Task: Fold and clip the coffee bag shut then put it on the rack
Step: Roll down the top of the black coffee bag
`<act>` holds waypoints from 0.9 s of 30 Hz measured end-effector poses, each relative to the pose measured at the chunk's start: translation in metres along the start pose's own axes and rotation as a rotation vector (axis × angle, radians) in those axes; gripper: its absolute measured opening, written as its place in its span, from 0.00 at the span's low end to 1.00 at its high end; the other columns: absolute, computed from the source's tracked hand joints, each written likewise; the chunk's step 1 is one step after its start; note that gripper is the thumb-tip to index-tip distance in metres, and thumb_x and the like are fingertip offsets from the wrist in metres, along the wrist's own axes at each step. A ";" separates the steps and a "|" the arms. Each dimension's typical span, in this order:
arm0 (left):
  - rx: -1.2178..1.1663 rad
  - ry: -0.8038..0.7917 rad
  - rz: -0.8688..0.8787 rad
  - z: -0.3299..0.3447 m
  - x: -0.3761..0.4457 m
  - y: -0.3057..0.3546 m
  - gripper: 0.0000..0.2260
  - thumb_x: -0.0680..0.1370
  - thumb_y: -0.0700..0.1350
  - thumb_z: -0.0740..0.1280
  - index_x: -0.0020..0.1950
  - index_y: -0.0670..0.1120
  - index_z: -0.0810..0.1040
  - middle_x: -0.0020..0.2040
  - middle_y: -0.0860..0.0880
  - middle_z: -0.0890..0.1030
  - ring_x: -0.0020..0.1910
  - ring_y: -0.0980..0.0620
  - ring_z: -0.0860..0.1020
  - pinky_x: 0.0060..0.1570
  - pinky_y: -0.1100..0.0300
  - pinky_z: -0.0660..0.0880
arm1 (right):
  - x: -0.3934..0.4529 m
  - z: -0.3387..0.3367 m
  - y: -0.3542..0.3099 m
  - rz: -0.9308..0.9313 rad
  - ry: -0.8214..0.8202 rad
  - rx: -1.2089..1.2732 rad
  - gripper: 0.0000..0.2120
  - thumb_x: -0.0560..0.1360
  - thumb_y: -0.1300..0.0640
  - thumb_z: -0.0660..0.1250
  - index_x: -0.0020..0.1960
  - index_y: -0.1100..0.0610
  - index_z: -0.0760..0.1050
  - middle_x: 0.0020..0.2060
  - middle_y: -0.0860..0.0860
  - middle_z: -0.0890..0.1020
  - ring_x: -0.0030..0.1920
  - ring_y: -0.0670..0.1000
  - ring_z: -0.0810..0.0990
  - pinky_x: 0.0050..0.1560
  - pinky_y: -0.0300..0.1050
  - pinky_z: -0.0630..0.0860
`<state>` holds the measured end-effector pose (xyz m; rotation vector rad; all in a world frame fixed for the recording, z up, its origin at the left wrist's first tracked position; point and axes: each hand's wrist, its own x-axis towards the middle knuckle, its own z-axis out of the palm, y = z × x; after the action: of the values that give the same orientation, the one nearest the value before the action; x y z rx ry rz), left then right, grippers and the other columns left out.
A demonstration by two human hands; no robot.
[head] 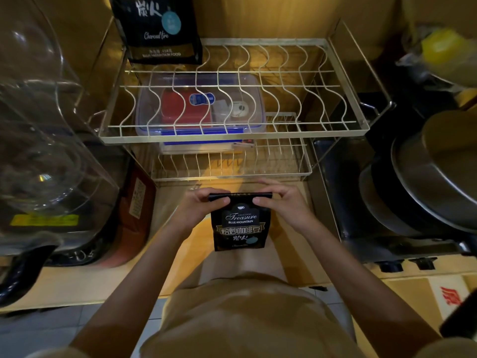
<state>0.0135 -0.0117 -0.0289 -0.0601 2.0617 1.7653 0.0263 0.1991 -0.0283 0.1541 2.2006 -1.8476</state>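
Note:
A small black coffee bag [240, 226] with white lettering stands upright on the wooden counter, just in front of the wire rack [358, 127]. My left hand [200, 206] pinches the bag's top left corner and my right hand [280, 202] pinches its top right corner. The bag's top edge is rolled down into a narrow fold between my thumbs and fingers. No clip is visible.
A second, larger black coffee bag [160, 29] stands on the rack's upper tier at the back left. A clear lidded box [201, 107] lies under that tier. A glass-topped machine [44, 140] fills the left, stacked pans [426, 182] the right.

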 end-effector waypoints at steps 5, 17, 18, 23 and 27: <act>-0.018 0.004 -0.003 -0.005 0.003 -0.007 0.04 0.71 0.38 0.68 0.43 0.44 0.82 0.33 0.57 0.84 0.38 0.60 0.81 0.39 0.69 0.77 | -0.002 0.005 0.002 0.032 0.017 0.095 0.09 0.69 0.67 0.69 0.49 0.65 0.78 0.36 0.48 0.83 0.35 0.39 0.82 0.35 0.29 0.77; -0.235 0.173 -0.089 -0.037 0.006 -0.039 0.15 0.74 0.45 0.64 0.58 0.42 0.76 0.56 0.43 0.80 0.54 0.50 0.79 0.54 0.59 0.75 | 0.004 0.005 0.004 0.045 0.018 0.123 0.09 0.69 0.67 0.68 0.49 0.67 0.78 0.27 0.42 0.84 0.32 0.40 0.82 0.32 0.29 0.76; -0.064 0.322 -0.118 -0.047 0.007 -0.051 0.15 0.72 0.45 0.66 0.56 0.41 0.77 0.55 0.40 0.80 0.53 0.46 0.79 0.53 0.55 0.74 | 0.004 0.005 0.005 0.047 0.017 0.120 0.09 0.69 0.67 0.68 0.49 0.67 0.77 0.28 0.42 0.84 0.32 0.40 0.82 0.32 0.29 0.76; 0.736 0.366 -0.109 -0.060 -0.003 -0.095 0.14 0.72 0.39 0.66 0.57 0.38 0.77 0.58 0.36 0.79 0.57 0.38 0.77 0.56 0.48 0.73 | 0.009 0.006 0.005 0.057 0.012 0.133 0.07 0.69 0.68 0.68 0.48 0.65 0.78 0.29 0.42 0.85 0.33 0.41 0.83 0.34 0.30 0.77; 0.820 0.447 -0.111 -0.053 -0.008 -0.112 0.13 0.73 0.37 0.66 0.57 0.35 0.76 0.57 0.33 0.77 0.57 0.35 0.75 0.55 0.45 0.74 | 0.009 0.006 0.005 0.044 0.003 0.153 0.08 0.70 0.69 0.67 0.44 0.58 0.79 0.30 0.42 0.85 0.34 0.41 0.83 0.34 0.31 0.77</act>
<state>0.0387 -0.0856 -0.1251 -0.3370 2.8770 0.7736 0.0194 0.1934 -0.0364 0.2328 2.0392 -1.9920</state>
